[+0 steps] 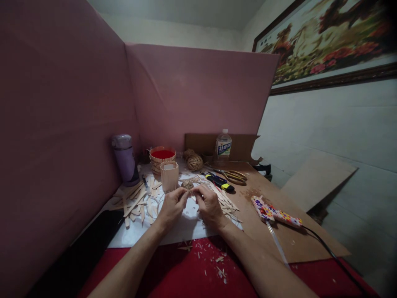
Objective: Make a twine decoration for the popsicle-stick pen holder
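My left hand (174, 205) and my right hand (208, 204) meet over the white sheet, fingertips nearly touching. Both are closed in a pinch on a thin strand of twine, mostly hidden by the fingers. Just beyond the fingertips is a small ball of twine (187, 184). Behind my left hand stands a small cup made of wooden sticks (169, 178). A wider stick-walled container with a red inside (156, 162) is farther back. Loose wooden craft sticks (136, 203) lie left of my left hand, and thin wood strips (228, 200) lie right of my right hand.
A purple bottle (126, 161) stands at the left, a clear bottle (223, 147) at the back. Larger twine balls (194, 162), pliers (235, 177) and a yellow-black utility knife (221, 183) lie beyond my hands. A corded flower-patterned glue gun (273, 212) rests on the cardboard (305, 248) at right.
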Demonstrator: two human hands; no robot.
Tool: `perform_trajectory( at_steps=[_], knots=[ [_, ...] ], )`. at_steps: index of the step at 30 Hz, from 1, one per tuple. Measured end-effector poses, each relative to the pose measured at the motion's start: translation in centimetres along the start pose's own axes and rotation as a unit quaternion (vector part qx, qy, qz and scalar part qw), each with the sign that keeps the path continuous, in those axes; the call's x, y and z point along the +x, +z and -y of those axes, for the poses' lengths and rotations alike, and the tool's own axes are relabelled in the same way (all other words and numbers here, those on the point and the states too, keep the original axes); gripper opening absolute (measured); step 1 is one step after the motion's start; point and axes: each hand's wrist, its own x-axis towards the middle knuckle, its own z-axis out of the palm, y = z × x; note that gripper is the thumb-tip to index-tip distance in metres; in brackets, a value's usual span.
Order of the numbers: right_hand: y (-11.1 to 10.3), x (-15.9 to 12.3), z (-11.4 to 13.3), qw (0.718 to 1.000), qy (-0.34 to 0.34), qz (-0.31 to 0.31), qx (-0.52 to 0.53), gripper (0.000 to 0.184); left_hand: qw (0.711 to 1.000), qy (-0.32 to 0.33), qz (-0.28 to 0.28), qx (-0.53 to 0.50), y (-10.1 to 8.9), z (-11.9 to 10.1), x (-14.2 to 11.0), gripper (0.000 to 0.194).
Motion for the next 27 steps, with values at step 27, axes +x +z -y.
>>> perform_trajectory(
  at_steps=[27],
  knots=[
    [-0.01,-0.1,-0.04,0.999,-0.002,0.009,-0.04,0.015,0.991,0.026,0.008,0.131,-0.03,-0.02,-0.25,0.029]
  ],
)
